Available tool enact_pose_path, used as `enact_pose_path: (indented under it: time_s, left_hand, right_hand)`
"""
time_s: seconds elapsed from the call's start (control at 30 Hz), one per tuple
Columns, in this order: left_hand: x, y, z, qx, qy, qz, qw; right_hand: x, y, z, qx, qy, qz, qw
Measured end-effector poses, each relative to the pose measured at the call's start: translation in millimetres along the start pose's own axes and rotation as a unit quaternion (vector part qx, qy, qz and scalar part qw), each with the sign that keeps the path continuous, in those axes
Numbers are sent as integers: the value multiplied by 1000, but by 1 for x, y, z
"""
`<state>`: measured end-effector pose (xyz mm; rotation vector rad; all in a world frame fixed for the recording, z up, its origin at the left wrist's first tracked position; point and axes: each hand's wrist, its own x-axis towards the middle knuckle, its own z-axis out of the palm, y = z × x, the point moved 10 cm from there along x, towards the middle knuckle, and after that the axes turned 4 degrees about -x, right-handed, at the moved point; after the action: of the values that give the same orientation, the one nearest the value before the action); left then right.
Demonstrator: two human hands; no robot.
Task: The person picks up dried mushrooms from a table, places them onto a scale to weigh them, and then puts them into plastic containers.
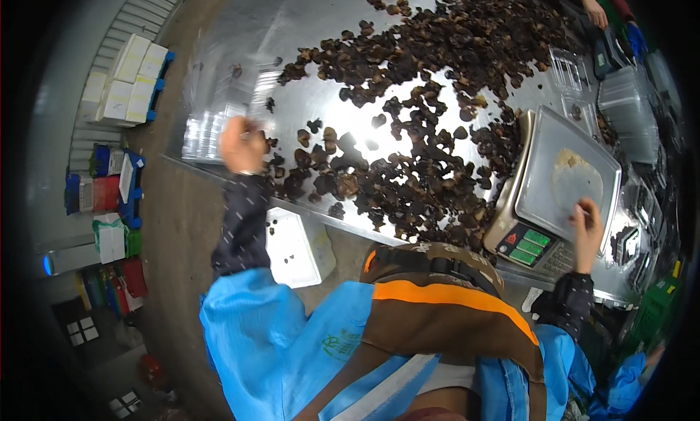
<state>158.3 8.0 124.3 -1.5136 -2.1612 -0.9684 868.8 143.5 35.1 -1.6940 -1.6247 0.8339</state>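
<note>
Dark brown mushroom pieces, probably wood ear (426,180), lie loose across the shiny metal table (306,101). My left hand (243,144) is motion-blurred above the table's left end, beside stacked clear plastic trays (205,136). Something dark shows at its fingertips, but the blur hides whether it is held. On the right, my right hand (586,229) hovers over the near edge of the weighing scale's platter (547,169), fingers loosely curled and nothing visible in them. A pale stained patch marks the platter. Lit green displays (530,247) face me on the scale.
Beyond the scale stand stacked clear plastic containers (629,112). Another person's bare hand (596,13) and a blue-gloved hand (636,40) are at the far right corner. A white foam box (292,251) sits below the table edge. White boxes (128,87) are stacked by the left wall.
</note>
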Motion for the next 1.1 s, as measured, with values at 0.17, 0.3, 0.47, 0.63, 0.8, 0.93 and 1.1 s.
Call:
enact_pose_path:
  time_s: [0.17, 0.3, 0.47, 0.63, 0.8, 0.93, 1.1]
  left_hand:
    - [-103, 305, 87, -369, -141, 270, 878]
    - [-149, 414, 99, -389, -222, 285, 848]
    - [-158, 345, 119, -377, -246, 194, 872]
    - [-167, 399, 113, -480, -232, 242, 811]
    - [-163, 396, 115, -477, -213, 243, 818]
    - [-168, 419, 115, -488, -204, 287, 798]
    - [-144, 391, 91, -466, -153, 242, 837]
  right_hand:
    - [-5, -107, 71, 255, -134, -44, 956]
    - [33, -36, 33, 195, -75, 26, 978]
    - [19, -14, 15, 229, -81, 91, 966]
    - [9, -52, 66, 119, -204, 20, 972]
    - [15, -56, 59, 156, -102, 35, 982]
    - [27, -88, 58, 152, -74, 23, 985]
    - [65, -16, 27, -4, -6, -10, 1000]
